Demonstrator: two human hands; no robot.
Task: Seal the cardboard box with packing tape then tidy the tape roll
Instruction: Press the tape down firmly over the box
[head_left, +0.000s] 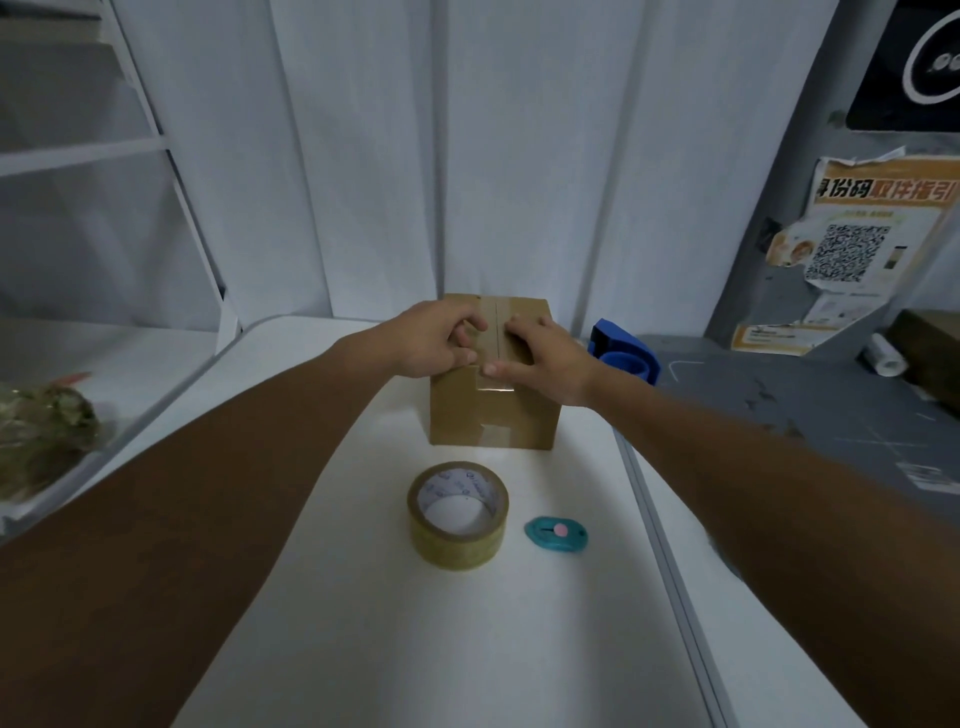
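A small brown cardboard box (493, 415) stands on the white table (363, 597), its flaps closed. A strip of clear tape runs along the top seam and down the front face. My left hand (434, 340) rests on the left half of the box top with its fingers curled at the seam. My right hand (545, 358) lies flat on the right half, fingers spread and pressing on the tape. The roll of yellowish packing tape (458, 514) lies flat on the table in front of the box, apart from both hands.
A small teal cutter with a pink button (556, 533) lies right of the roll. A blue tape dispenser (623, 351) stands behind the box on a grey bench (779, 415). A crumpled plastic bundle (41, 436) lies at the left. White panels stand behind the table.
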